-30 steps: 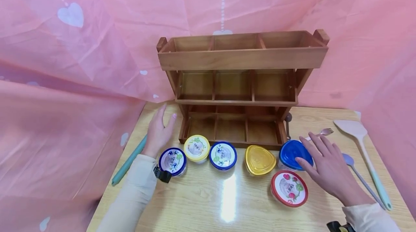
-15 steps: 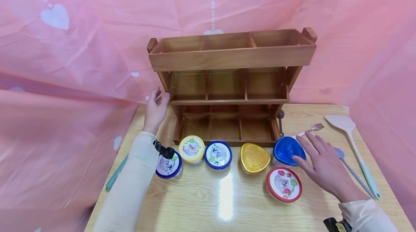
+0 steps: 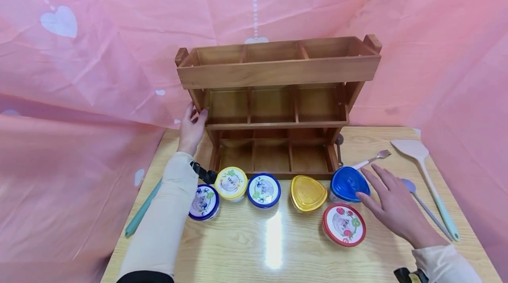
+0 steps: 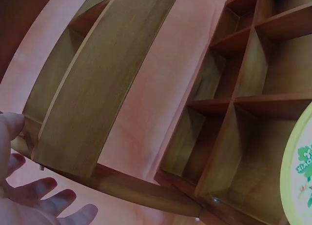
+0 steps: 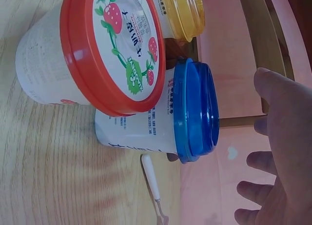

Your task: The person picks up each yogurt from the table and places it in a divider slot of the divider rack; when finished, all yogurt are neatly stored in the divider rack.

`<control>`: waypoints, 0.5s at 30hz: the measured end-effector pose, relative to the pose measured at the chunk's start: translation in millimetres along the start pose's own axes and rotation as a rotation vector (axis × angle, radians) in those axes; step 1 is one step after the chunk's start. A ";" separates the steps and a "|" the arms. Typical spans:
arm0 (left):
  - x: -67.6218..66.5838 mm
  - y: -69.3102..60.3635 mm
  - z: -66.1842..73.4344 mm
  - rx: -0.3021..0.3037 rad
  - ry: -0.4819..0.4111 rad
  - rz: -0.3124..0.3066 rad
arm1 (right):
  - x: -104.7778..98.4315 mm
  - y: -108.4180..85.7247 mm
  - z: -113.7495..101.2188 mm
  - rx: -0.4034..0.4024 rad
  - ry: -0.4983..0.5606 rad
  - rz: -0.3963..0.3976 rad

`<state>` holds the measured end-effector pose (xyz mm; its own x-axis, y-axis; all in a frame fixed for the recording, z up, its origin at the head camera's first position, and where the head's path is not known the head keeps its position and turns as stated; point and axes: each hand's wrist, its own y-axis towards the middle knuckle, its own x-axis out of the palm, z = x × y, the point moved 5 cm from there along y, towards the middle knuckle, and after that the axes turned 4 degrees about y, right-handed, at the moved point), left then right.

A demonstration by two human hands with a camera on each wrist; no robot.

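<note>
My left hand (image 3: pixel 191 130) is at the left side of the wooden shelf (image 3: pixel 278 72), thumb and fingers spread around its left upright at the middle tier; in the left wrist view the fingers (image 4: pixel 53 198) look apart from the wood. My right hand (image 3: pixel 397 206) hovers, fingers spread, just right of the blue-lidded tub (image 3: pixel 349 184); a gap shows between them in the right wrist view. The red-lidded tub (image 3: pixel 344 225) stands in front of the blue one. Further left are a yellow heart-like lid tub (image 3: pixel 308 193) and several round-lidded tubs (image 3: pixel 263 190).
Right of the shelf lie a fork (image 3: pixel 373 159), a pale spatula (image 3: pixel 426 173), a grey-blue spoon (image 3: pixel 426 208) and a dark-headed utensil (image 3: pixel 339 148). A teal-handled tool (image 3: pixel 143 212) lies at the left, partly under my sleeve. Pink cloth (image 3: pixel 99 76) hangs behind and on both sides.
My left hand has moved forward from the table's left part to the shelf's left upright. My right hand stays near the blue lid. The whole head view has shifted slightly.
</note>
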<state>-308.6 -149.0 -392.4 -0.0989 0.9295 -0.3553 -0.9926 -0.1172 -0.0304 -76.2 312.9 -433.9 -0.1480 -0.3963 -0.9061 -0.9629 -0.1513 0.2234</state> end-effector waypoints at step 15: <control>5.2 4.7 1.0 0.007 -0.047 0.002 | 6.8 2.8 4.4 0.121 0.074 -0.082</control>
<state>-313.9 -144.4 -393.5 -0.1043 0.9448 -0.3106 -0.9928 -0.1172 -0.0233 -80.9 313.8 -441.0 -0.0552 -0.4537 -0.8895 -0.9919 -0.0772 0.1009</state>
